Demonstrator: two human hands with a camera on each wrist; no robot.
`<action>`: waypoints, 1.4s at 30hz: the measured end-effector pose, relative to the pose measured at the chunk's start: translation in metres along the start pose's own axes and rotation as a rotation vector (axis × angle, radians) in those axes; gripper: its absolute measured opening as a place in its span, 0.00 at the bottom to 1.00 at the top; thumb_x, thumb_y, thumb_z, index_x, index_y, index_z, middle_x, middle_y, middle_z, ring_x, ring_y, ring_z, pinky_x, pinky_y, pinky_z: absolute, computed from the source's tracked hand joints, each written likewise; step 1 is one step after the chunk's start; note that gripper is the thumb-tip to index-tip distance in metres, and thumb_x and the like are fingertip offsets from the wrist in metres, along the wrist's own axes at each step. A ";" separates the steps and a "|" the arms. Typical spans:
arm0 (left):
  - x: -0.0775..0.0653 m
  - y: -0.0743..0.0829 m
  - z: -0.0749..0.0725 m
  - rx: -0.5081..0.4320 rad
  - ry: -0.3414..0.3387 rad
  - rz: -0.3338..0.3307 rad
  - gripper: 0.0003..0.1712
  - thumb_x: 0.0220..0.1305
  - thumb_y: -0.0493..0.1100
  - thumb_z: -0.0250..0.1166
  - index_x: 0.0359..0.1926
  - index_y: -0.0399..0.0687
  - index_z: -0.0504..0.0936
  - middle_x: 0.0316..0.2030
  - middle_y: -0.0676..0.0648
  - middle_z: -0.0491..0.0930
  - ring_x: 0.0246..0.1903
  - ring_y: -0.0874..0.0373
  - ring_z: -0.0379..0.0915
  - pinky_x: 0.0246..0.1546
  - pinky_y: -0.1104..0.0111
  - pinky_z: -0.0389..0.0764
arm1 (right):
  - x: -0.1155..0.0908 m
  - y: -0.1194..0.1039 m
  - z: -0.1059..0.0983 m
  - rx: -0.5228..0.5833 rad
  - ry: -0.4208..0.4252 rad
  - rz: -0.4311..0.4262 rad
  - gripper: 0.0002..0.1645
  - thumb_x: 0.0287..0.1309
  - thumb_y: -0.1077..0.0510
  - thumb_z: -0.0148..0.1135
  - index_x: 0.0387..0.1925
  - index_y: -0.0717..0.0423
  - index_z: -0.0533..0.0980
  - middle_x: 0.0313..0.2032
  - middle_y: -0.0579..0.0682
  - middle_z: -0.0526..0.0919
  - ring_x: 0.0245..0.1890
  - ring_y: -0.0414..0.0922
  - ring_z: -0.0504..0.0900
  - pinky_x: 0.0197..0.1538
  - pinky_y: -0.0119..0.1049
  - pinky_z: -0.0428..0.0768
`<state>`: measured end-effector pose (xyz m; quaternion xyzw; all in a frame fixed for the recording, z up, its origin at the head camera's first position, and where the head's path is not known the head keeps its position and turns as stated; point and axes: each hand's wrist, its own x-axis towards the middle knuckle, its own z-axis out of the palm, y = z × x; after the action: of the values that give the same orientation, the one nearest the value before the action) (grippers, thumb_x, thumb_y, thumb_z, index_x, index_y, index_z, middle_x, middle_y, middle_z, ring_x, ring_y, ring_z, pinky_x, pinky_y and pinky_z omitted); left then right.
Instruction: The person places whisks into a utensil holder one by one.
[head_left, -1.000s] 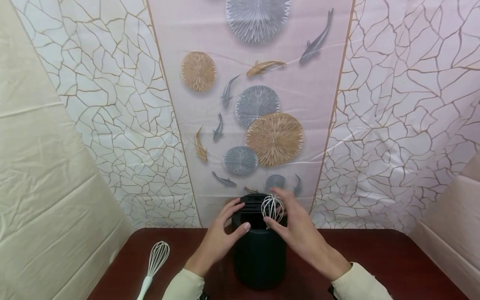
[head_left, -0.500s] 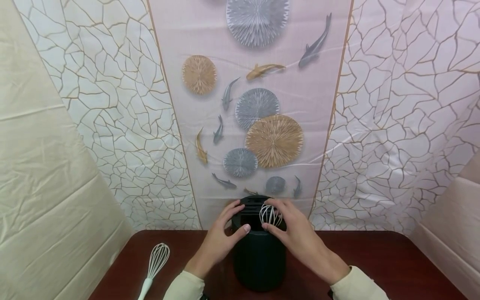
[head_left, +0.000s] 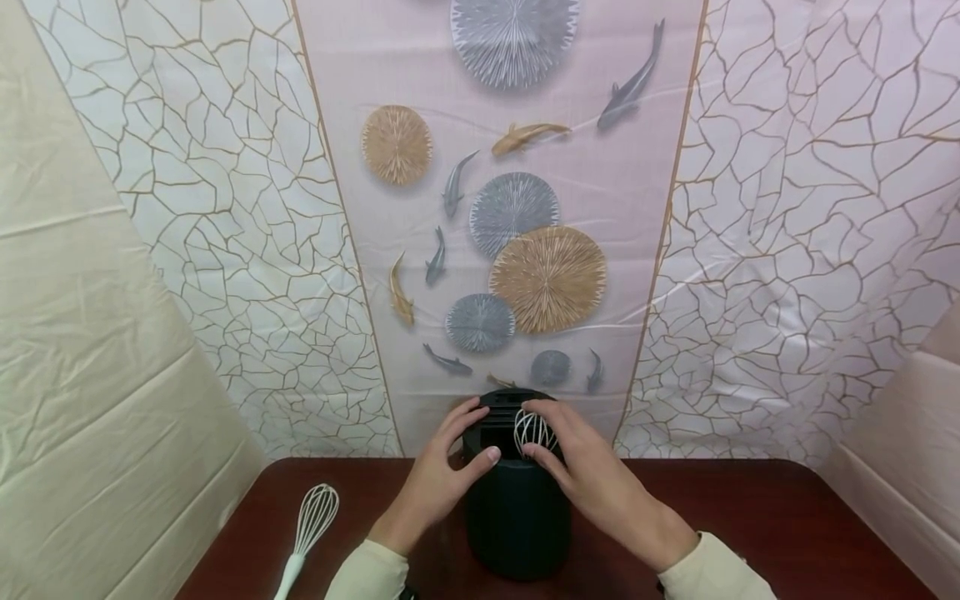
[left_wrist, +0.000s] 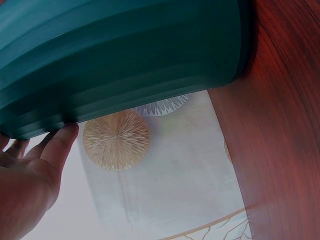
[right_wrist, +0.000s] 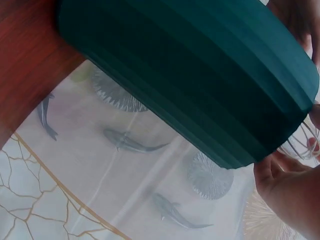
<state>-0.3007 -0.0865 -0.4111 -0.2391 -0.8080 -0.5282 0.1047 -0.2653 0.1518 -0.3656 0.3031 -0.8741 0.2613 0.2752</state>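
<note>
A dark green, ribbed utensil holder with a slotted black top stands upright on the table. My left hand grips its upper left side, thumb at the near rim and fingers at the far one; in the left wrist view the fingers touch its wall. At the right of its opening, the wire head of a whisk sticks up, its handle hidden inside. My right hand holds that wire head between thumb and fingers, right at the rim. In the right wrist view the wires show beside the hand.
Another whisk, with a pale handle and wire head, lies on the dark red table at the left. Behind the table hangs a cloth printed with fish and round shapes. Beige panels flank both sides.
The whisk in my right hand has sunk lower into the holder and shifted slightly left, the hand moving with it. My left hand has stayed on the holder.
</note>
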 end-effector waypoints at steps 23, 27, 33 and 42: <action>0.001 -0.003 0.000 0.008 0.007 0.003 0.33 0.71 0.60 0.70 0.74 0.67 0.74 0.79 0.59 0.60 0.79 0.52 0.55 0.72 0.41 0.67 | 0.004 0.008 0.001 -0.138 0.097 -0.264 0.33 0.59 0.61 0.78 0.65 0.59 0.77 0.55 0.56 0.79 0.53 0.49 0.83 0.54 0.46 0.87; 0.001 -0.003 0.001 0.010 0.008 0.008 0.33 0.71 0.59 0.70 0.74 0.68 0.75 0.79 0.59 0.60 0.78 0.52 0.56 0.73 0.42 0.67 | 0.001 0.010 0.002 -0.102 0.108 -0.244 0.32 0.59 0.61 0.78 0.64 0.57 0.78 0.56 0.55 0.79 0.55 0.48 0.82 0.54 0.46 0.87; 0.000 -0.002 0.002 0.006 0.006 0.005 0.33 0.71 0.59 0.70 0.74 0.66 0.75 0.79 0.59 0.60 0.79 0.51 0.55 0.73 0.41 0.66 | -0.003 0.012 0.002 -0.041 0.135 -0.204 0.29 0.60 0.62 0.77 0.63 0.54 0.80 0.57 0.53 0.78 0.55 0.47 0.83 0.52 0.46 0.87; 0.000 0.000 0.001 -0.005 0.006 -0.009 0.33 0.71 0.59 0.70 0.74 0.65 0.74 0.79 0.59 0.60 0.79 0.51 0.55 0.73 0.40 0.65 | -0.006 0.011 0.006 -0.072 0.200 -0.226 0.35 0.56 0.63 0.79 0.67 0.50 0.80 0.56 0.56 0.77 0.49 0.47 0.82 0.47 0.44 0.88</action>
<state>-0.3010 -0.0852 -0.4118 -0.2338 -0.8075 -0.5314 0.1042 -0.2708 0.1579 -0.3770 0.3619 -0.8116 0.2260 0.3991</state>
